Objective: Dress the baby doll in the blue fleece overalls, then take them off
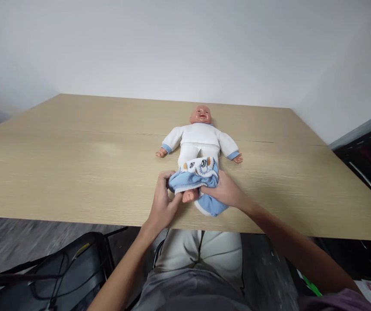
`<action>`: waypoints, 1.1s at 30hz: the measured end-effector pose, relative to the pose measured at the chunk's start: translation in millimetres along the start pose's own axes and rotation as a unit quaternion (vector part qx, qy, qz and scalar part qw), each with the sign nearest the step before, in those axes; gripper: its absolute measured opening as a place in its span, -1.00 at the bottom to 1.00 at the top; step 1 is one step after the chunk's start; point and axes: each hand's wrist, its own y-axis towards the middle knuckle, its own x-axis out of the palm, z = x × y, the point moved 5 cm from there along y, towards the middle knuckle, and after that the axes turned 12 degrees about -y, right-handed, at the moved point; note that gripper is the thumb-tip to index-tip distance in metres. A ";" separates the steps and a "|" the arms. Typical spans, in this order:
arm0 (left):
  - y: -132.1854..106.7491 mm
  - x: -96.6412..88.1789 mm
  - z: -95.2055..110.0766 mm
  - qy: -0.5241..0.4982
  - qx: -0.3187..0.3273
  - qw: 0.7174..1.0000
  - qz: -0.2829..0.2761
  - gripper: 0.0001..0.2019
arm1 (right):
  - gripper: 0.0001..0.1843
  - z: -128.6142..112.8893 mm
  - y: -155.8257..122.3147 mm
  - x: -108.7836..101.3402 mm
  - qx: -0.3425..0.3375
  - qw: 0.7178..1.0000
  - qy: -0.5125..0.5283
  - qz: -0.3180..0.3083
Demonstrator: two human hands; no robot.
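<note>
A baby doll (200,134) in a white top with blue cuffs lies on its back, head toward the wall. Blue-and-white doll pants (190,179) with an embroidered animal face are bunched around its lower legs. One bare doll foot (190,195) pokes out of a leg opening; the other foot is hidden by cloth. My left hand (163,201) grips the pants' edge at the left, thumb beside that foot. On the right side, my right hand (226,190) is closed on the same pants, its fingers partly tucked into the fabric.
The doll rests near the front edge of a wooden table (108,172), which has a seam across it. A white wall (172,47) stands behind. Below at the left is a black chair (85,268) with cables on it. A dark rack (366,151) stands at the right.
</note>
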 end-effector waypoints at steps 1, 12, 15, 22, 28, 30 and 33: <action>4.8 -0.6 -1.9 -0.006 -0.001 1.000 -0.001 -0.63 | -0.80 -1.1 3.4 -1.2 -0.004 1.000 -0.002 0.003; 36.4 -19.2 -1.8 -0.054 -0.089 0.985 -0.136 -0.65 | -0.38 19.1 23.2 -22.2 -0.064 0.994 0.033 -0.086; 34.2 -24.3 -1.3 -0.058 -0.113 0.978 -0.164 -0.65 | -0.37 32.5 25.0 -27.3 -0.033 0.990 0.118 -0.071; 35.5 -30.3 -7.6 -0.047 -0.122 0.972 -0.195 -0.50 | -0.46 60.6 27.0 -29.3 0.027 0.976 0.195 -0.091; 76.2 -25.9 5.9 0.044 0.023 0.983 -0.175 -0.56 | -0.37 70.4 21.7 -30.5 0.074 0.962 0.246 -0.091; 95.6 -13.3 19.3 0.075 0.066 0.971 -0.219 -0.55 | -0.31 67.7 21.3 -31.1 0.075 0.955 0.283 -0.054; 122.7 13.8 34.8 0.092 0.066 0.937 -0.331 -0.63 | -0.25 64.7 20.7 -31.7 0.078 0.946 0.313 -0.016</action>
